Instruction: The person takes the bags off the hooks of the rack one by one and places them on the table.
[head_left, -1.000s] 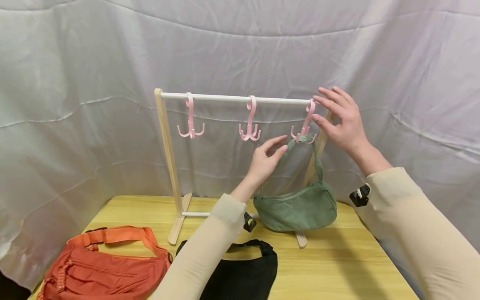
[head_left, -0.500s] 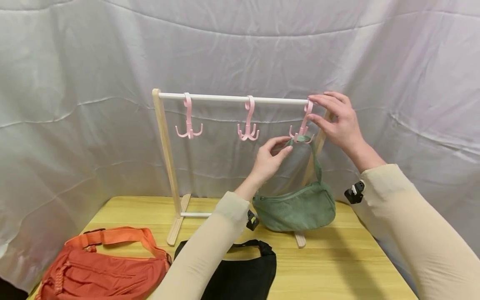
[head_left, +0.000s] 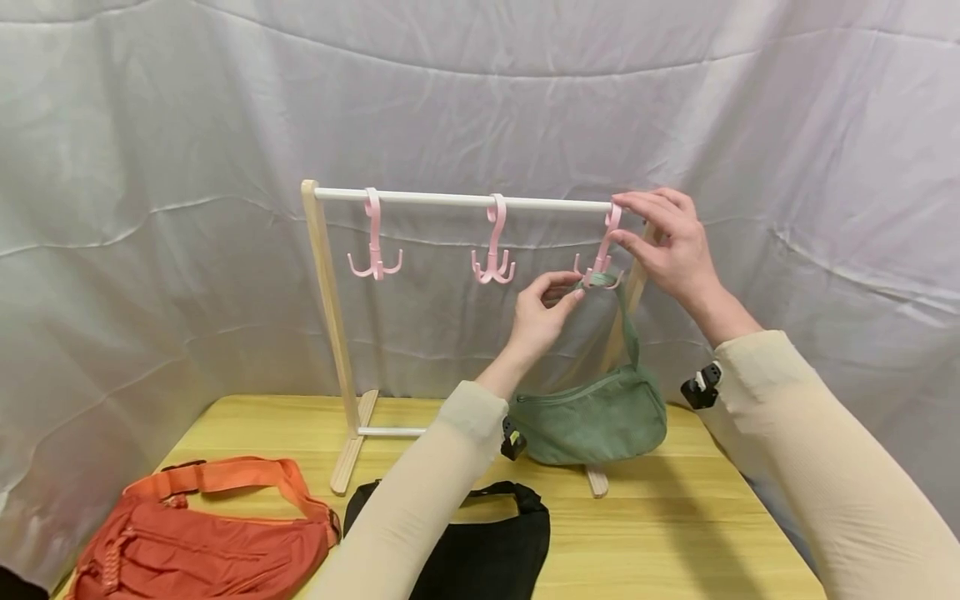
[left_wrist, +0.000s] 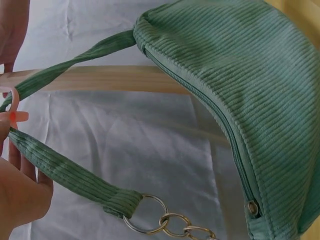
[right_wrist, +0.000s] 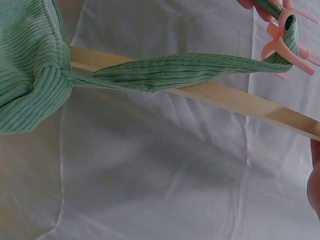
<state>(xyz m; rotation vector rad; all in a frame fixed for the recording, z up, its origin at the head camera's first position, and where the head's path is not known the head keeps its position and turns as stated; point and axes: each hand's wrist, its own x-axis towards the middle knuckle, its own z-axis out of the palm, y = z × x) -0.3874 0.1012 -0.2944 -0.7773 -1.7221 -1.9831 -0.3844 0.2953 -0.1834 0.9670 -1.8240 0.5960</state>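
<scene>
A green corduroy shoulder bag hangs by its strap from the right-hand pink hook on a white rail. Its strap loops over the hook's prongs, as the right wrist view shows. My left hand pinches the strap between thumb and fingers, just left of the prongs. Higher up, my right hand holds the hook's upper stem near the rail's end, index finger at the top and thumb below. Metal rings link the strap to one end of the bag.
Two more pink hooks, one in the middle and one at left, hang from the rail of a wooden-legged stand. A red-orange bag and a black bag lie on the yellow wooden table. Grey cloth hangs behind.
My right hand has come down and closed on the hook's upper part. My left fingers have moved right onto the strap. The bag stays hanging on the hook; the view has shifted slightly.
</scene>
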